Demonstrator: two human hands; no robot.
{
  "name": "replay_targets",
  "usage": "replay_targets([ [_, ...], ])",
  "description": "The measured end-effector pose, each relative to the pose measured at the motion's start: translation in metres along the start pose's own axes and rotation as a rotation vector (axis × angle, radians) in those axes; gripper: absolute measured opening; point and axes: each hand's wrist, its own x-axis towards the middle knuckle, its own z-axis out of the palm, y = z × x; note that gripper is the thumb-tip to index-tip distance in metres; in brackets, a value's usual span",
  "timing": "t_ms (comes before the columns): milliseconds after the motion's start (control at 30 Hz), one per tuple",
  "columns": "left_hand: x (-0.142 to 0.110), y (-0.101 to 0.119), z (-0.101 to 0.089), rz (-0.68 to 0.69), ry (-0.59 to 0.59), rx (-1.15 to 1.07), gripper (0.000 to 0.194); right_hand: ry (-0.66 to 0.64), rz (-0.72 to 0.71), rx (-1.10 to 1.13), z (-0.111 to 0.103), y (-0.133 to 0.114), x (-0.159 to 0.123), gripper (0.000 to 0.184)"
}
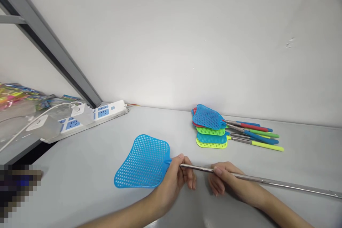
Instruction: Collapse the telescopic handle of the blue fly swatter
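Swatter [144, 162]: over counter [93, 156], in both hands; wide end just L of L hand [177, 174].
Rod [251, 177]: long axis L–R thru both hands, past R hand [227, 180], far end out of frame.
L hand: nearer wide end, gripping rod at neck, fingers curled.
R hand: gripping rod, thumb atop, fingers curled below.
Pile [210, 118]: more swatters, beyond R hand.

head: worn above the table [88, 171] | facing forward, down | hands [171, 181] near

A long, white, blue-socketed plastic power strip [103, 113] is lying beside a slanting grey metal beam [50, 41].
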Motion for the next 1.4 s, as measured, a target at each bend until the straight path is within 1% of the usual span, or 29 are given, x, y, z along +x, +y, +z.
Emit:
replay_targets([
  [133, -0.0017, 0.0013, 0.0022, -0.004, -0.004, 0.022, 0.048, 0.017, 0.018, 0.008, -0.0001, 0.0, -0.0003, 0.048],
  [333, -0.0016, 0.004, 0.004, -0.023, -0.013, 0.032, 0.057, 0.043, 0.027, -0.044, 0.0002, -0.0033, 0.0012, 0.046],
  [533, -0.0006, -0.0001, 0.0034, -0.021, -0.04, 0.138, 0.051, 0.053, 0.026, 0.017, -0.0012, 0.0004, 0.0013, 0.042],
  [700, 0.0005, -0.0021, 0.0034, -0.026, -0.029, 0.143, 0.05, 0.061, 0.046, 0.074, -0.0016, 0.0028, 0.0026, 0.042],
  [833, 0.0, -0.0015, 0.0011, -0.022, -0.065, 0.153, 0.049, 0.062, 0.058, 0.088, -0.0025, 0.0037, 0.0024, 0.041],
  [933, -0.0015, -0.0016, -0.0013, -0.008, -0.096, 0.162, 0.041, 0.062, 0.053, 0.097, -0.0033, 0.0042, 0.0022, 0.04],
  [1033, -0.0031, -0.0017, -0.0015, -0.009, -0.095, 0.179, 0.035, 0.06, 0.046, 0.091, -0.0035, 0.005, 0.0025, 0.041],
  [1267, -0.0034, -0.0023, 0.0025, 0.003, -0.036, 0.258, 0.044, 0.091, 0.044, 0.082, -0.0028, 0.0046, 0.0027, 0.043],
  [1400, -0.0038, -0.0031, 0.0013, -0.017, -0.04, 0.332, 0.049, 0.027, 0.053, 0.133, -0.0025, 0.0016, 0.001, 0.038],
])
